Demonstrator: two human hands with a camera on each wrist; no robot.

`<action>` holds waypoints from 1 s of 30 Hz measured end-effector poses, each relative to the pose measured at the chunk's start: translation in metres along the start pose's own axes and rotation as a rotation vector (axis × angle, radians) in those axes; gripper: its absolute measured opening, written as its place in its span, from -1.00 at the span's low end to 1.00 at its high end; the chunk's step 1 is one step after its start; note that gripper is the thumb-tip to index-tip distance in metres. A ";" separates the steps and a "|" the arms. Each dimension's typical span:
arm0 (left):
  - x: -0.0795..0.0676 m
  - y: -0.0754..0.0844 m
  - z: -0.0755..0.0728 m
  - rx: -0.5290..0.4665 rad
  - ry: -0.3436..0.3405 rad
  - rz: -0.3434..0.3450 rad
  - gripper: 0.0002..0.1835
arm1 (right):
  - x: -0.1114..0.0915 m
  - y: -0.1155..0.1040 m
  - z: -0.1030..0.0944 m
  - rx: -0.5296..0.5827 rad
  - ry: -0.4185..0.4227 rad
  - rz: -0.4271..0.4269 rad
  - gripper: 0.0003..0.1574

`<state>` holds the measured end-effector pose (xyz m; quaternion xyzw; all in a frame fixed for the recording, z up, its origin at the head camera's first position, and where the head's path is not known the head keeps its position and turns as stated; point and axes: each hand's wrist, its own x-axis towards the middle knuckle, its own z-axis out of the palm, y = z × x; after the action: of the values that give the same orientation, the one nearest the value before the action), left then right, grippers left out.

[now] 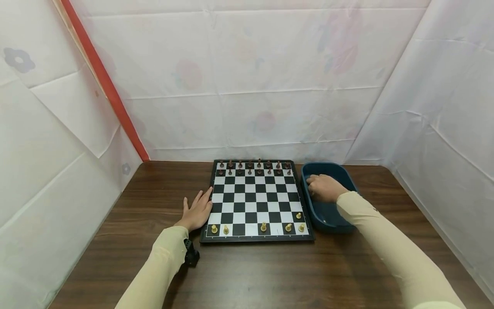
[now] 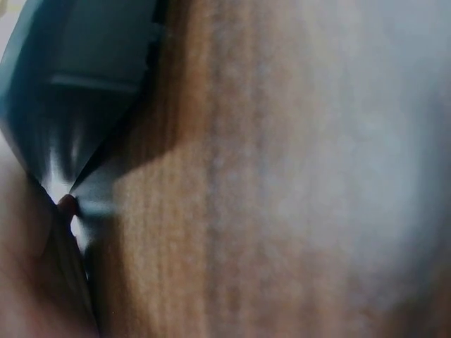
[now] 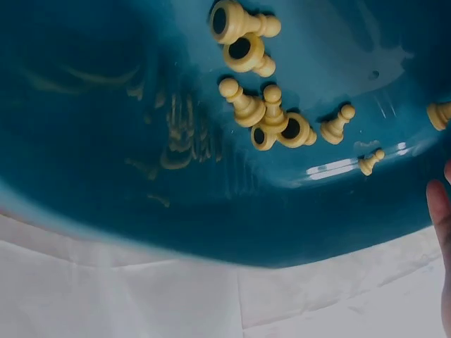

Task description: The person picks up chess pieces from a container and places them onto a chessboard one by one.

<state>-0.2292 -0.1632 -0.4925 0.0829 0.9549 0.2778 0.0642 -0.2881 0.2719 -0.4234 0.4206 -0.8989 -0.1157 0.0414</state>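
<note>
A black-and-white chessboard (image 1: 250,201) lies on the table. My left hand (image 1: 197,211) rests at its left edge with the fingers spread, fingertips right at the frame. In the left wrist view a fingertip (image 2: 67,204) shows beside a dark, shiny surface. My right hand (image 1: 325,187) reaches into a blue bin (image 1: 328,228) right of the board. Loose cream chess pieces, among them a pawn (image 3: 335,125), lie in the bin in the right wrist view. Fingertips (image 3: 438,201) show at that view's right edge, just below a partly cut-off cream piece (image 3: 440,115).
Two rows of dark brown pieces (image 1: 259,163) stand along the board's far side. Several cream pieces, such as one at the near left corner (image 1: 214,229), stand on the near side. White sheets (image 1: 247,86) enclose the wooden table (image 1: 247,279) at the back and sides.
</note>
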 end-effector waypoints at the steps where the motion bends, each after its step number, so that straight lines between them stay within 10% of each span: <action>1: 0.000 0.000 0.000 -0.001 0.001 -0.001 -0.41 | -0.001 0.000 -0.002 -0.001 0.003 0.002 -0.92; 30: -0.001 0.000 0.002 -0.015 0.016 -0.006 -0.41 | -0.018 -0.008 -0.052 -0.078 0.215 -0.071 -0.91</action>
<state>-0.2283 -0.1623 -0.4945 0.0774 0.9535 0.2855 0.0578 -0.2616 0.2713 -0.3749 0.4601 -0.8687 -0.1061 0.1496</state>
